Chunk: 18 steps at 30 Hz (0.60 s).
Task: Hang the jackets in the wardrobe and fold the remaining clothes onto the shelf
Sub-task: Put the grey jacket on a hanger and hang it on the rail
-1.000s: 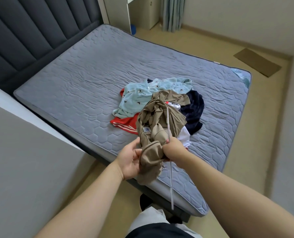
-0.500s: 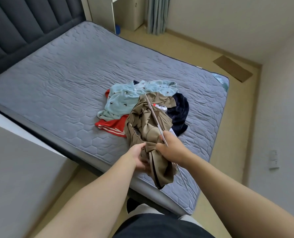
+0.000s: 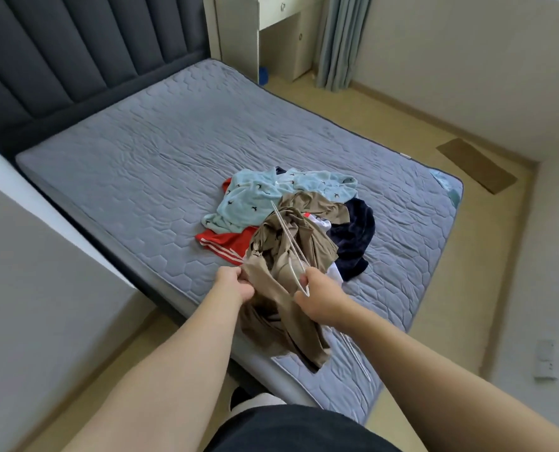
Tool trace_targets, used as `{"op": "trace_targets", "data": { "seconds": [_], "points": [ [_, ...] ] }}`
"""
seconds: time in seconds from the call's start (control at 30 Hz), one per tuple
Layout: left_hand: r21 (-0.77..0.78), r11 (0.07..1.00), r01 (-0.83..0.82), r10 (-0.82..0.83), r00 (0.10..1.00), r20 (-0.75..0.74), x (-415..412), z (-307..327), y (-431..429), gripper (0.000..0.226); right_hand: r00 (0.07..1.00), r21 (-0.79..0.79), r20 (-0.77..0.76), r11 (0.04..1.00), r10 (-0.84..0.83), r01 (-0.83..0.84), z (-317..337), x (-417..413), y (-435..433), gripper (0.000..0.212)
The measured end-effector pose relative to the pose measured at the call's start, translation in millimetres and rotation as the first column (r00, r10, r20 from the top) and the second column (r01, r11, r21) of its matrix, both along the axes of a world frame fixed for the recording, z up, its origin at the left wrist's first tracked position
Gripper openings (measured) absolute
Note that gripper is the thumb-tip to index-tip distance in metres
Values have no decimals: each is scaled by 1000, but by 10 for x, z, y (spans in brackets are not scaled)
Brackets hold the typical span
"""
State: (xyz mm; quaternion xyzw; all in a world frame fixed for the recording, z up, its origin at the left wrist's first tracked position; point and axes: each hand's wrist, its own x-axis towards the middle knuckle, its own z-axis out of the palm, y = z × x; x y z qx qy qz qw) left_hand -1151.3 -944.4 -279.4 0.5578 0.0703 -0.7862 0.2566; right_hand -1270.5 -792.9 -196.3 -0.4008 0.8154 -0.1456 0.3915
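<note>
I count one tan jacket (image 3: 281,311), one white hanger (image 3: 288,234) and one bed (image 3: 157,151). Four other garments: light blue garment (image 3: 255,197), red garment (image 3: 226,243), navy garment (image 3: 353,236), white garment (image 3: 335,274). Two hands: left hand (image 3: 232,283), right hand (image 3: 320,298).

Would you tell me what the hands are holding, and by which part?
The left hand grips the tan jacket by a bunched edge; the right hand grips the white wire hanger near its middle.

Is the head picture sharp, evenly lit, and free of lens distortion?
Head view: soft, even light, no glare; left hand, right hand, jacket and hanger look fairly sharp; the wide lens stretches the forearms near the bottom edge.
</note>
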Motion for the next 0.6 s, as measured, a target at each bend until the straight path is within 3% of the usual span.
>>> {"op": "trace_targets", "data": {
  "seconds": [0.1, 0.2, 0.3, 0.4, 0.5, 0.6],
  "points": [
    [-145, 989, 22, -15, 999, 48, 85, 273, -145, 34, 999, 54, -2, 998, 45, -45, -59, -24, 45, 20],
    [-294, 903, 313, -272, 947, 173, 200, 546, -231, 18, 997, 82, 59, 995, 48, -53, -45, -42, 14, 18],
    [-459, 739, 493, -292, 848, 442, 310, 654, -296, 24, 984, 73, 178, 997, 6, -19, 43, -53, -46, 26],
    [-544, 501, 673, -151, 687, 710, 456, 741, -324, 33, 993, 53, 101, 996, 64, -69, 140, -76, -131, 48],
    [-529, 310, 790, -88, 577, 812, 569, 805, -373, 26, 997, -7, 38, 998, 63, -63, 176, -75, -209, 60],
    [-472, 160, 867, -26, 482, 876, 618, 918, -419, 21, 995, -46, 86, 998, 48, -44, 187, -41, -267, 55]
  ]
}}
